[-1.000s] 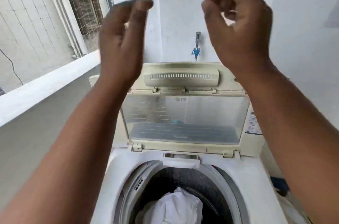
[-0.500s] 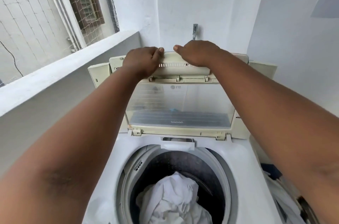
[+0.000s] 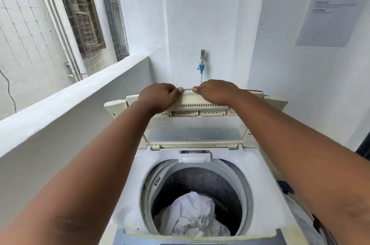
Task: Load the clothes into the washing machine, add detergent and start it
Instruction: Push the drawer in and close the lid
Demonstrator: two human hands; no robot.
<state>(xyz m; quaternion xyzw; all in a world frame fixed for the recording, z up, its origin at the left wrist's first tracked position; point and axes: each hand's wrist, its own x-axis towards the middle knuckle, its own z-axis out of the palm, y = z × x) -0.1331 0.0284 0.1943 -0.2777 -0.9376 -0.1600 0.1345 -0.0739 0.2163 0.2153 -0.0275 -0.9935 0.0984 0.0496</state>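
A white top-loading washing machine (image 3: pixel 266 200) stands in front of me with its folding lid (image 3: pixel 196 134) raised upright. White clothes (image 3: pixel 192 216) lie crumpled in the dark drum (image 3: pixel 200 182). My left hand (image 3: pixel 158 95) and my right hand (image 3: pixel 215 91) both grip the lid's cream top edge, thumbs nearly touching at the middle. No detergent is in sight.
A tap with a blue fitting (image 3: pixel 201 64) sits on the wall behind the machine. A low white parapet wall (image 3: pixel 66 100) runs along the left. A paper sheet (image 3: pixel 336 4) hangs on the right wall. More laundry (image 3: pixel 304 220) lies at the right of the machine.
Both hands came down from in front of the camera onto the lid's top edge and closed on it. The view has tilted down, so more of the drum shows.
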